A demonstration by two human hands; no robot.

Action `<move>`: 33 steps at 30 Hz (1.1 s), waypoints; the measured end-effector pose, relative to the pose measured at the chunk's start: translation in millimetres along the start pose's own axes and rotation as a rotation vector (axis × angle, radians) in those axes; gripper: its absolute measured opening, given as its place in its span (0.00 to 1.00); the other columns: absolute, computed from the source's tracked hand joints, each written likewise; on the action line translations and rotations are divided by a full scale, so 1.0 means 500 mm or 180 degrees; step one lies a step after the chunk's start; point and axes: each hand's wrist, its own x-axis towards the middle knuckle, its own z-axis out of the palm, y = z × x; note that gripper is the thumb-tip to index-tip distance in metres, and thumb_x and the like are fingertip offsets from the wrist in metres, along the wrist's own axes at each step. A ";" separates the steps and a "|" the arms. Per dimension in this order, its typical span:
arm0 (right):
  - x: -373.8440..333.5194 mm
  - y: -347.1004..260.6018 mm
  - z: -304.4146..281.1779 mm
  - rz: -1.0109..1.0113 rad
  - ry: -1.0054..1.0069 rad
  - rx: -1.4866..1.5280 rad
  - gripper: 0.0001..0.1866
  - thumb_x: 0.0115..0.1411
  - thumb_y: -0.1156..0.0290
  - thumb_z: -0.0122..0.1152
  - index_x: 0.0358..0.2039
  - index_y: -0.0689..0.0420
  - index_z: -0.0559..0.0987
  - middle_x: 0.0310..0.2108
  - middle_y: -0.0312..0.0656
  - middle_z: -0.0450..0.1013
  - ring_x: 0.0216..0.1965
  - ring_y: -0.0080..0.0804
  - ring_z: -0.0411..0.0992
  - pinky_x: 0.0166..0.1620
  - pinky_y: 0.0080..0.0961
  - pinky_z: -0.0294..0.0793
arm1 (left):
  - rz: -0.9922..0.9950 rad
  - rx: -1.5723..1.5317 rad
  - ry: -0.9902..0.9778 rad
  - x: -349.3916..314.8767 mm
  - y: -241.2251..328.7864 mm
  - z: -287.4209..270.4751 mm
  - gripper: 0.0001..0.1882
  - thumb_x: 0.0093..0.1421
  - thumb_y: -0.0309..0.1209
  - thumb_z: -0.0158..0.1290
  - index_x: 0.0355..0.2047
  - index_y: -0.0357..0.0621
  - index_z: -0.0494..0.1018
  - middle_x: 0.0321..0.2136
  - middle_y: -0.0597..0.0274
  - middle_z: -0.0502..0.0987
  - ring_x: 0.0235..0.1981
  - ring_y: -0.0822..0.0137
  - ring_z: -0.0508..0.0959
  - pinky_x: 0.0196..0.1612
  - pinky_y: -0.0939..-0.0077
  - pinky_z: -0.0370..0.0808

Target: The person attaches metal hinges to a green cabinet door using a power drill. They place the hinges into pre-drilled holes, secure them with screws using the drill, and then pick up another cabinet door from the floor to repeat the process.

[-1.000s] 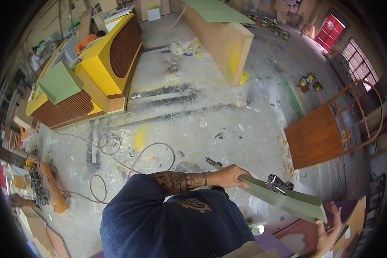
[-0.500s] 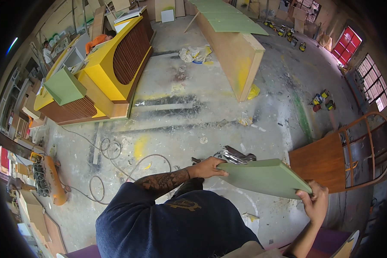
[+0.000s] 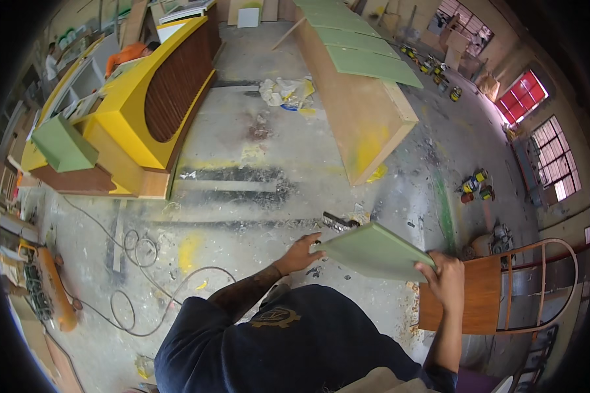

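A flat pale green panel is held tilted in front of me, above the concrete floor. At its left end, my left hand pinches the narrow edge between fingers and thumb. My right hand grips the opposite end, its thumb lying on the panel's face and its fingers round the edge. Just past the panel, a dark and silvery object lies on the floor; its kind is unclear and the panel partly covers it.
A long wooden bench topped with green panels stands ahead. Left are a yellow-and-brown counter, a person in orange, an orange compressor and a looping hose. A brown curved-frame wooden piece stands right.
Both hands and the panel have shifted left and up in the picture, and the panel is tilted differently. My view has turned, so the surroundings have shifted too.
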 end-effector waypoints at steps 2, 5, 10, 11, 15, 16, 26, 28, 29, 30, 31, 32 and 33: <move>0.068 0.043 0.051 0.0109 0.0099 -0.0097 0.20 0.60 0.51 0.71 0.34 0.57 0.82 0.25 0.52 0.77 0.28 0.57 0.77 0.33 0.45 0.74 | -0.0468 -0.0087 -0.0402 0.036 -0.034 -0.053 0.31 0.64 0.44 0.63 0.61 0.39 0.72 0.50 0.43 0.80 0.49 0.52 0.82 0.55 0.63 0.78; 0.175 0.109 0.140 0.0264 0.0179 -0.0194 0.20 0.62 0.50 0.69 0.35 0.57 0.82 0.25 0.52 0.78 0.29 0.58 0.78 0.33 0.47 0.75 | -0.1266 0.0172 -0.0739 0.046 -0.120 -0.134 0.30 0.65 0.45 0.62 0.60 0.38 0.73 0.49 0.43 0.81 0.49 0.51 0.83 0.53 0.63 0.80; 0.329 0.225 0.313 0.0787 0.0277 -0.0255 0.22 0.64 0.48 0.65 0.35 0.58 0.80 0.23 0.54 0.78 0.30 0.59 0.79 0.34 0.51 0.76 | -0.1689 0.0836 -0.0768 0.015 -0.243 -0.206 0.30 0.64 0.49 0.61 0.56 0.38 0.75 0.43 0.43 0.84 0.47 0.47 0.84 0.51 0.58 0.80; 0.360 0.247 0.346 0.0865 0.0255 -0.0275 0.23 0.64 0.47 0.65 0.34 0.58 0.79 0.24 0.55 0.78 0.30 0.60 0.79 0.34 0.52 0.77 | -0.1829 0.0846 -0.0771 0.014 -0.254 -0.211 0.30 0.65 0.50 0.61 0.56 0.38 0.75 0.43 0.44 0.84 0.47 0.47 0.84 0.51 0.58 0.80; 0.478 0.342 0.482 0.1035 0.0410 -0.0009 0.22 0.64 0.49 0.66 0.30 0.58 0.77 0.23 0.56 0.76 0.30 0.63 0.78 0.33 0.54 0.75 | -0.2228 0.0972 -0.0823 0.051 -0.290 -0.194 0.30 0.65 0.52 0.60 0.55 0.39 0.76 0.44 0.44 0.84 0.48 0.47 0.84 0.51 0.59 0.80; 0.505 0.367 0.511 0.1069 0.0402 0.0035 0.22 0.64 0.49 0.66 0.30 0.58 0.77 0.23 0.56 0.76 0.30 0.63 0.78 0.33 0.54 0.75 | -0.2330 0.1038 -0.0866 0.070 -0.295 -0.182 0.31 0.65 0.53 0.60 0.55 0.39 0.77 0.44 0.44 0.84 0.48 0.47 0.84 0.52 0.59 0.79; 0.842 0.516 0.807 0.1563 0.0194 0.1092 0.20 0.65 0.52 0.65 0.34 0.58 0.76 0.30 0.56 0.79 0.36 0.63 0.79 0.39 0.56 0.76 | -0.3471 0.0461 -0.0881 0.306 -0.268 -0.256 0.24 0.67 0.43 0.61 0.54 0.36 0.77 0.42 0.48 0.85 0.41 0.60 0.85 0.46 0.67 0.80; 0.911 0.511 0.863 0.1652 0.0070 0.1198 0.19 0.65 0.53 0.65 0.34 0.58 0.75 0.31 0.55 0.79 0.38 0.62 0.79 0.40 0.56 0.76 | -0.3449 0.0424 0.0049 0.300 -0.305 -0.300 0.25 0.67 0.43 0.61 0.55 0.35 0.77 0.40 0.50 0.86 0.38 0.65 0.85 0.44 0.68 0.79; 0.937 0.525 0.893 0.1785 0.0031 0.1182 0.18 0.64 0.54 0.65 0.35 0.57 0.75 0.33 0.54 0.79 0.39 0.60 0.79 0.41 0.55 0.75 | -0.3383 0.0321 0.0127 0.337 -0.308 -0.307 0.24 0.68 0.41 0.60 0.55 0.35 0.77 0.38 0.51 0.85 0.38 0.64 0.85 0.43 0.69 0.79; 0.955 0.538 0.919 0.1821 0.0028 0.1205 0.18 0.64 0.54 0.65 0.35 0.57 0.75 0.33 0.54 0.79 0.39 0.60 0.79 0.41 0.55 0.75 | -0.3471 0.0381 -0.0016 0.367 -0.308 -0.314 0.21 0.68 0.39 0.60 0.54 0.35 0.77 0.36 0.53 0.85 0.36 0.65 0.84 0.41 0.70 0.79; 0.973 0.554 0.948 0.1945 0.0091 0.1209 0.18 0.64 0.54 0.65 0.35 0.57 0.75 0.34 0.54 0.79 0.39 0.60 0.78 0.41 0.56 0.75 | -0.2879 0.0819 -0.0553 0.385 -0.324 -0.337 0.20 0.68 0.39 0.60 0.52 0.36 0.78 0.36 0.55 0.85 0.35 0.66 0.84 0.41 0.70 0.79; 0.991 0.568 0.973 0.2062 0.0150 0.1210 0.18 0.64 0.54 0.65 0.35 0.56 0.75 0.34 0.54 0.80 0.40 0.60 0.78 0.42 0.56 0.75 | -0.2271 0.1236 -0.1076 0.399 -0.344 -0.361 0.19 0.68 0.38 0.60 0.51 0.36 0.78 0.35 0.56 0.85 0.35 0.66 0.84 0.41 0.70 0.79; 1.004 0.588 1.005 0.2119 0.0081 0.1159 0.18 0.64 0.53 0.65 0.36 0.56 0.75 0.34 0.54 0.80 0.40 0.61 0.78 0.41 0.56 0.75 | -0.3312 0.1066 -0.0854 0.463 -0.319 -0.337 0.18 0.68 0.39 0.60 0.49 0.36 0.78 0.32 0.57 0.85 0.33 0.67 0.84 0.40 0.71 0.79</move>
